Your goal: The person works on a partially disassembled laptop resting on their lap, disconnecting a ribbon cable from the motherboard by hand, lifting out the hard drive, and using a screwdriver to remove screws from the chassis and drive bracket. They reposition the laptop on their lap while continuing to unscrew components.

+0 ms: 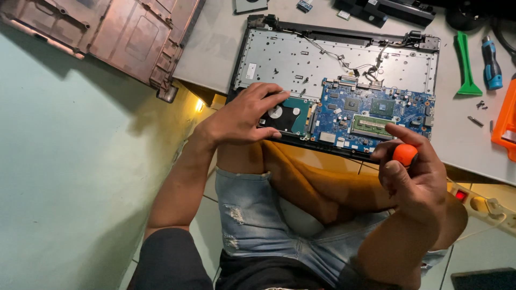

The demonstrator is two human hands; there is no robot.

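Observation:
An opened laptop base (pixel 279 59) lies on a low white table, its blue motherboard (pixel 371 110) exposed at the near right. My left hand (pixel 242 115) rests on the hard drive (pixel 287 115) in the near left corner of the base, fingers curled over its edges. My right hand (pixel 414 177) is closed around a screwdriver with an orange round-capped handle (pixel 404 154), held just in front of the laptop's near edge; its shaft is hidden by my fingers.
A pinkish laptop bottom cover (pixel 123 32) leans at the top left. A green pry tool (pixel 466 67), a blue-handled screwdriver (pixel 491 64), loose screws (pixel 477 119) and an orange case (pixel 506 126) lie on the right. A power strip (pixel 484 207) sits on the floor by my knee.

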